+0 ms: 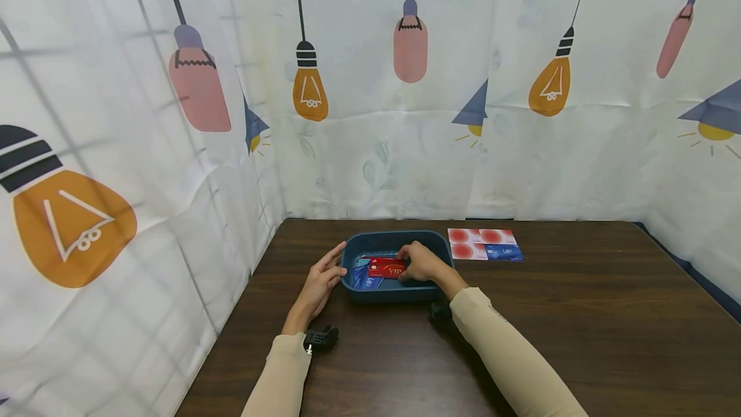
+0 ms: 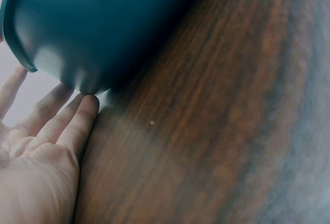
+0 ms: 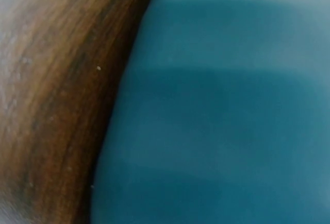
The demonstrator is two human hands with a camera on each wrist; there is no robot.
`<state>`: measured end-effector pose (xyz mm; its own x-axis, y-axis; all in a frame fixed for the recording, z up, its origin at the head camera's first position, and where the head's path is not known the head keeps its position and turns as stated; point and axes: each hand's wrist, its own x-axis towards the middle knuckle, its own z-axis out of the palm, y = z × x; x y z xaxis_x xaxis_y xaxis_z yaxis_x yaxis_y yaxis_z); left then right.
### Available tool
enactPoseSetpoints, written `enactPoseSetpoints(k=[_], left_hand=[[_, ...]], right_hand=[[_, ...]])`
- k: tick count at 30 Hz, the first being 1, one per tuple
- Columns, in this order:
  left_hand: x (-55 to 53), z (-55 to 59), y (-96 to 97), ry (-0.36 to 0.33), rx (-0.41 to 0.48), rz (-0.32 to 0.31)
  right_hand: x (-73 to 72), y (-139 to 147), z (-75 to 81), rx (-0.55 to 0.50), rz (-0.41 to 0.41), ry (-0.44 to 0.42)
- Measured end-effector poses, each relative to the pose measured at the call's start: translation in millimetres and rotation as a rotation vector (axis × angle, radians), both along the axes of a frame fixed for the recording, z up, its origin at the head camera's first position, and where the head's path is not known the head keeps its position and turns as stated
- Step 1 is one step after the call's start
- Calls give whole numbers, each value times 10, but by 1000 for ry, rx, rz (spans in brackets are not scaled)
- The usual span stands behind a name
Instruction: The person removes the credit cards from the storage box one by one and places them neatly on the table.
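Note:
A teal plastic bin point(image 1: 376, 296) stands on the table. My left hand point(image 1: 321, 282) is at its left end, fingertips against the outer wall; in the left wrist view the fingers point(image 2: 80, 121) are extended along the bin wall point(image 2: 103, 33). My right hand point(image 1: 427, 264) reaches over the right side into the bin and pinches the right end of a red VIP card point(image 1: 383, 268). Blue cards point(image 1: 365, 278) lie beneath and left of the red card on the bin floor. Only the bin's outer wall point(image 3: 216, 121) and wood show in the right wrist view.
Right of the bin, near the table's back edge, red-and-white cards point(image 1: 467, 251) and a blue VIP card point(image 1: 503, 252) lie together in a block. The dark wooden table point(image 1: 579, 314) is bordered by a patterned curtain point(image 1: 370, 172) behind and at the sides.

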<state>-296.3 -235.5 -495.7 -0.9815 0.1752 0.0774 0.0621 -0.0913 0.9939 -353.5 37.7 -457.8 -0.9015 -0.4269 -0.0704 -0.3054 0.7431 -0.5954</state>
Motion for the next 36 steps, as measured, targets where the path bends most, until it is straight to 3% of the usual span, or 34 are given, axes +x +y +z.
enactPoseSetpoints(k=[19, 36], left_hand=[[15, -14, 2, -7, 0, 4], [-2, 11, -2, -6, -15, -4]], right_hand=[[24, 9, 7, -40, -2, -19], [3, 38, 33, -214, 58, -50]])
